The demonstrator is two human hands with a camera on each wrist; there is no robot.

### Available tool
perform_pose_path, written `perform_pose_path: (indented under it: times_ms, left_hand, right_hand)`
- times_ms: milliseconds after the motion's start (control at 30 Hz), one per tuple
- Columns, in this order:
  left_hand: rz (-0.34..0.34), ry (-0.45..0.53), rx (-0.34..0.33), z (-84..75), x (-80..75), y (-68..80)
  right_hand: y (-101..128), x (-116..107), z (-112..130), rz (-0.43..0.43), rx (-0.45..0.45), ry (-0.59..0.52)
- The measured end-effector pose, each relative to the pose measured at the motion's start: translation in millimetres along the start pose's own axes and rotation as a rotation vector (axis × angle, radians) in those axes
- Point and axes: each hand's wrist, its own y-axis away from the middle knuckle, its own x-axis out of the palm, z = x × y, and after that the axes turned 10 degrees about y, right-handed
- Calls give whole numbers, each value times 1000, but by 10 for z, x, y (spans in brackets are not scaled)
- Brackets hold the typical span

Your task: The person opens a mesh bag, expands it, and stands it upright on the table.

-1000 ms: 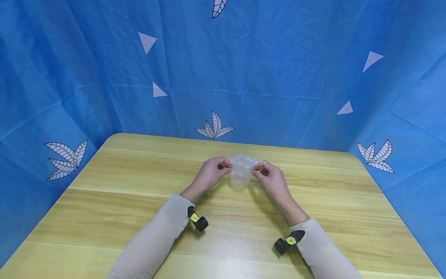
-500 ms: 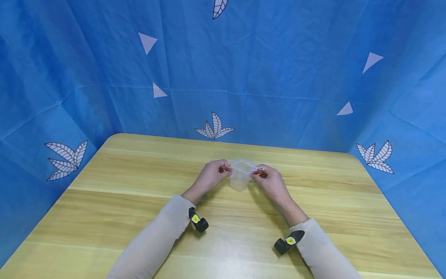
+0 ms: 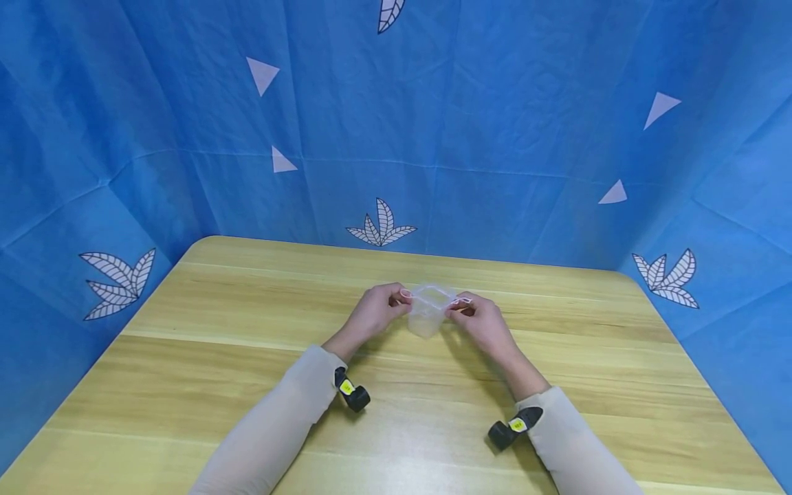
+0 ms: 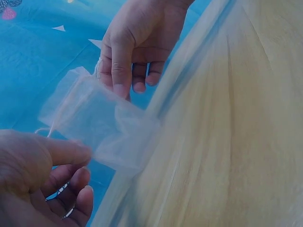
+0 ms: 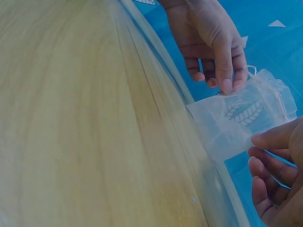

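A small sheer white drawstring bag (image 3: 425, 320) is held up between both hands above the table, its mouth upward in the head view. My left hand (image 3: 376, 311) pinches its left side between thumb and forefinger. At the opposite side, thumb and forefinger of my right hand (image 3: 481, 322) pinch the edge. White cord loops stick out beside each hand near the top. In the left wrist view the bag (image 4: 106, 123) looks thin and see-through, with no contents visible. From the right wrist the curtain's leaf print shows through the bag (image 5: 236, 118).
The wood-grain table (image 3: 396, 426) extends around both arms. A blue curtain (image 3: 507, 124) with white leaves and triangles hangs behind it and at both sides. Black wrist cameras (image 3: 354, 393) are strapped over the sleeves.
Over the last second the bag and both fingertips have shifted slightly down toward the person. Both hands pinch the bag throughout. Since half a second ago there is hardly any movement.
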Motion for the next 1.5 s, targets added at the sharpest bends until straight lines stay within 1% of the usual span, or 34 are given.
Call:
perform_pose_path:
  times_ms: [167,300,533,700,933,1067,1233,1367,1500]
  left_hand:
    - [-5,9,-9,2,-4,-1]
    - [-7,15,-15,7,-5,0]
    - [-4,46,-4,13,-21,2]
    - [13,60,-8,2,-63,-1]
    - [24,97,-43,-8,-127,-12]
    - [40,100,-48,-17,-149,-10]
    - [63,110,-59,-25,-176,-9]
    - [88,112,-67,-29,-184,-10]
    - [94,117,-67,-21,-181,-16]
  right_hand:
    - [3,-15,5,7,-9,7]
    - [3,-25,7,12,2,9]
    - [-4,-37,-9,35,7,9]
    - [-5,-76,-10,79,14,-5]
    - [-5,-129,-5,151,29,-9]
    - [-1,-150,-10,158,29,-29]
    - [-3,-166,-17,161,3,-62]
    - [0,-179,-12,167,-11,-67]
    - [2,-208,-8,178,-12,-67]
